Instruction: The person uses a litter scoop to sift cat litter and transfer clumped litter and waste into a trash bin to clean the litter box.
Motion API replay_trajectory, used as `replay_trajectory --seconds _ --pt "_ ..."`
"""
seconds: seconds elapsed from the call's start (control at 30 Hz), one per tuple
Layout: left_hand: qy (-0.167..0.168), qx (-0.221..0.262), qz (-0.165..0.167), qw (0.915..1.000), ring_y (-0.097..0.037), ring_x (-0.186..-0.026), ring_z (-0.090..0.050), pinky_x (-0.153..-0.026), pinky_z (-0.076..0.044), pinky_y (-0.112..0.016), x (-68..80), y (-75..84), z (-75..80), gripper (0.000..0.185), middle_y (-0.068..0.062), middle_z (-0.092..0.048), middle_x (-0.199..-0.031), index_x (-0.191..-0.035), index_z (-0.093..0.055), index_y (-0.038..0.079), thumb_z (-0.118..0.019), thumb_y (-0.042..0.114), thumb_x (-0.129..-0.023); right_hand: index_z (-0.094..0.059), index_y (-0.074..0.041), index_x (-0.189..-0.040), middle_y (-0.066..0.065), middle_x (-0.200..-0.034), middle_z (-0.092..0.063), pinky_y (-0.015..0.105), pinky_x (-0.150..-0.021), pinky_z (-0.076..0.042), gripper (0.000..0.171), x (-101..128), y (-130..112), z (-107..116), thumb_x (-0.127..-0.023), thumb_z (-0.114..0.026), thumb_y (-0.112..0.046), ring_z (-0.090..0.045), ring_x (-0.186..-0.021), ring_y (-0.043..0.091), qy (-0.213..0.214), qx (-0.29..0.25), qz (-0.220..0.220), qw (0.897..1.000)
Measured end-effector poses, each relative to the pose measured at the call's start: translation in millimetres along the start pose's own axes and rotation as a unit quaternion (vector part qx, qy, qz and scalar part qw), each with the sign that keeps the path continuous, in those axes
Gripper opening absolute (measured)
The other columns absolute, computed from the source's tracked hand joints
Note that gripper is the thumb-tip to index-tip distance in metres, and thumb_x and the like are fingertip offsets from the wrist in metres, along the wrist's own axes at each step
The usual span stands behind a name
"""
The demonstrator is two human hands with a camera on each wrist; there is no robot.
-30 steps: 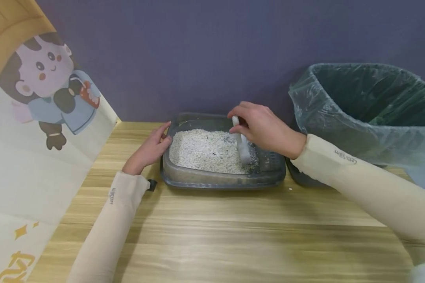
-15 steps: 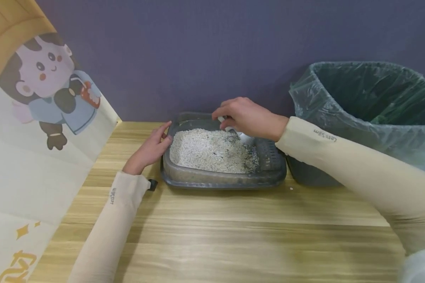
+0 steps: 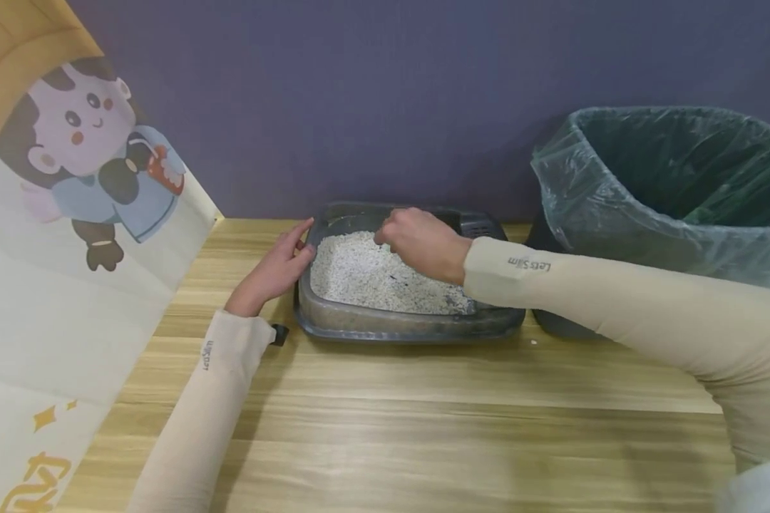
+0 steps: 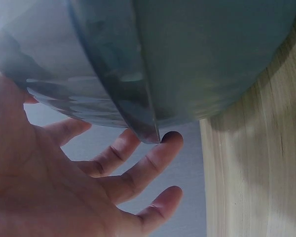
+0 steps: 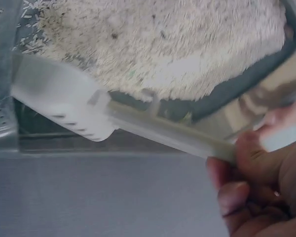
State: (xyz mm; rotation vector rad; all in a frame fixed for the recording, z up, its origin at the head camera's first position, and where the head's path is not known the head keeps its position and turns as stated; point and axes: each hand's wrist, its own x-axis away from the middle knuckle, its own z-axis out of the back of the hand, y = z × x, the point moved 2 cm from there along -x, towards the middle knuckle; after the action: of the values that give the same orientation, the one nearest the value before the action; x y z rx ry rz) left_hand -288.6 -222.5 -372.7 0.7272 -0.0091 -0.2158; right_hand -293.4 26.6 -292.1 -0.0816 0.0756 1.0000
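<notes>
Grey litter tray (image 3: 385,324) set on the wooden tabletop (image 3: 423,427) against the purple wall (image 3: 385,92), filled with pale litter granules (image 3: 372,274), dark specks scattered through them; white slotted scoop (image 5: 64,101) held just above the granules at the tray's far side, blade seen empty in the right wrist view, handle (image 5: 172,136) running back into the fist; right hand (image 3: 420,242) clamped round that handle, fingers curled, positioned over the tray's middle; left hand (image 3: 272,271) flat against the tray's left rim, fingers straight and spread, touching the rim edge in the left wrist view, holding nothing. Judged as the sifting step, scoop lifted between passes; next move judged to call for lowering the blade into the granules under the dark specks, keeping the tray braced, avoiding spill over the rim. Lined waste bin (image 3: 667,206) standing just beside the tray on the right, clear bag over its rim; printed cartoon bag (image 3: 70,214) standing well apart on the left.
</notes>
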Motion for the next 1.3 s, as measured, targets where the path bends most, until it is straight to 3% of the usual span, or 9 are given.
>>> replay_trajectory --seconds 0.1,0.27,0.47,0.57,0.7,0.83,0.97,1.13,1.3 --pt "0.001 0.001 -0.001 1.0000 -0.029 -0.083 -0.046 -0.074 -0.039 -0.041 0.4 -0.8 0.2 0.058 -0.019 -0.045 -0.110 -0.151 -0.019 0.009 -0.037 0.025 -0.099 -0.071 -0.003 -0.108 0.011 -0.101 -0.068 0.030 -0.081 -0.050 0.030 -5 -7 -2 -0.088 -0.054 0.013 -0.062 -0.092 0.023 -0.012 0.022 0.007 1.000" --pt "0.001 -0.001 -0.002 1.0000 -0.029 -0.083 -0.046 -0.073 -0.039 -0.040 -0.5 -1.1 0.1 0.058 -0.020 -0.044 -0.110 -0.151 -0.019 0.008 -0.037 0.027 -0.099 -0.067 -0.003 -0.114 0.012 -0.108 -0.066 0.026 -0.079 -0.051 0.033 -15 0 12 -0.084 -0.062 0.010 -0.064 -0.089 0.020 -0.050 -0.025 -0.029 0.998" --pt "0.001 0.000 -0.004 1.0000 -0.029 -0.083 -0.046 -0.072 -0.039 -0.041 -1.1 -1.8 -1.3 0.058 -0.020 -0.044 -0.111 -0.151 -0.019 0.008 -0.037 0.026 -0.099 -0.067 -0.004 -0.116 0.012 -0.110 -0.066 0.027 -0.077 -0.051 0.035 -18 7 35 -0.083 -0.065 0.010 -0.065 -0.088 0.018 -0.015 -0.050 -0.046 0.998" --pt "0.004 -0.001 -0.004 1.0000 -0.029 -0.083 -0.047 -0.073 -0.039 -0.041 -2.2 -3.0 -1.7 0.058 -0.019 -0.044 -0.111 -0.151 -0.020 0.009 -0.037 0.026 -0.099 -0.071 -0.003 -0.105 0.011 -0.097 -0.068 0.027 -0.074 -0.051 0.025 -16 0 25 -0.087 -0.059 0.009 -0.063 -0.082 0.019 -0.005 -0.006 -0.027 1.000" --pt "0.004 0.001 0.001 1.0000 -0.029 -0.084 -0.047 -0.074 -0.039 -0.041 -2.7 -4.5 -2.1 0.057 -0.019 -0.044 -0.111 -0.151 -0.020 0.010 -0.038 0.025 -0.099 -0.071 -0.002 -0.088 0.010 -0.079 -0.065 0.029 -0.067 -0.053 0.023 -14 -16 0 -0.088 -0.052 0.010 -0.059 -0.074 0.022 0.001 0.109 0.000 0.994" --pt "0.004 0.004 -0.003 1.0000 -0.030 -0.087 -0.047 -0.076 -0.039 -0.042 -3.2 -3.6 -1.8 0.058 -0.020 -0.044 -0.111 -0.151 -0.020 0.009 -0.038 0.026 -0.099 -0.071 -0.004 -0.085 0.009 -0.079 -0.067 0.031 -0.067 -0.054 0.019 -12 -27 -14 -0.086 -0.056 0.008 -0.057 -0.077 0.023 -0.012 0.173 0.003 0.985" --pt "0.003 0.004 -0.006 1.0000 -0.030 -0.088 -0.047 -0.077 -0.039 -0.042 -3.3 -2.2 -1.3 0.058 -0.021 -0.045 -0.111 -0.151 -0.021 0.009 -0.038 0.027 -0.099 -0.068 -0.002 -0.096 0.010 -0.087 -0.065 0.029 -0.072 -0.052 0.016 -12 -21 -12 -0.083 -0.062 0.006 -0.058 -0.080 0.023 -0.088 0.120 -0.008 0.989" --pt "0.003 0.007 0.001 1.0000 -0.030 -0.086 -0.047 -0.075 -0.039 -0.042 -2.5 -2.2 -0.6 0.057 -0.020 -0.044 -0.112 -0.151 -0.021 0.008 -0.039 0.024 -0.099 -0.057 0.001 -0.118 0.009 -0.089 -0.061 0.026 -0.067 -0.051 0.029 -16 6 -2 -0.090 -0.060 -0.003 -0.060 -0.071 0.017 -0.161 0.023 -0.059 0.985" --pt "0.001 0.005 -0.001 1.0000 -0.030 -0.087 -0.047 -0.076 -0.039 -0.042 -2.4 -2.3 0.0 0.058 -0.020 -0.044 -0.112 -0.151 -0.021 0.008 -0.039 0.025 -0.099 -0.053 -0.004 -0.123 0.006 -0.093 -0.064 0.023 -0.063 -0.050 0.030 -16 17 4 -0.096 -0.056 -0.016 -0.063 -0.069 0.012 -0.192 -0.042 -0.003 0.980"
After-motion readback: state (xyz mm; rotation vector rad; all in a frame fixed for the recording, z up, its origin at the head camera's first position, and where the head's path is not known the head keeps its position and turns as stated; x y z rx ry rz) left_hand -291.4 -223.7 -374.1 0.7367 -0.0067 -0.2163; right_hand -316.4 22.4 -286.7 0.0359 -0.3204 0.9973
